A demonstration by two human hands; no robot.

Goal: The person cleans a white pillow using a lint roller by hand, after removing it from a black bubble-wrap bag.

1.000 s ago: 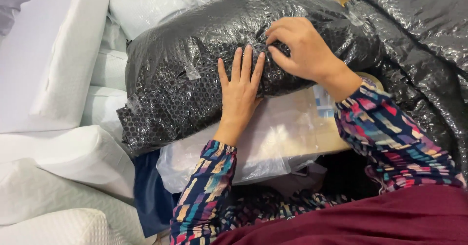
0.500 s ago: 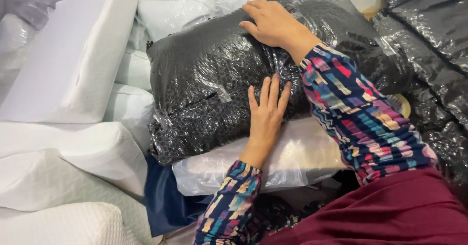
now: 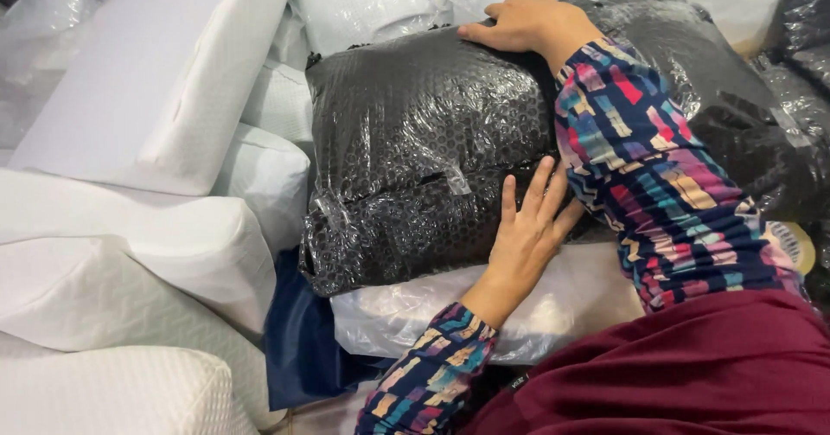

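Big puffy black bubble-wrap bundle (image 3: 415, 150), shiny n crinkly, taped seam; left hand (image 3: 529, 232) flat on front, right hand (image 3: 523, 24) flat on top, both open, well apart.

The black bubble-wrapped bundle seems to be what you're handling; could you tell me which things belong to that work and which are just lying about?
In hand:
black bubble-wrapped bundle
left hand, flat on its near side
right hand, on its far edge

Lying about:
clear plastic-wrapped package underneath
white foam cushions
navy cloth
more black wrap

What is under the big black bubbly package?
Under the black bubble-wrapped package lies a clear plastic-wrapped white bundle, with dark blue fabric lower left. How far they reach beneath is covered.
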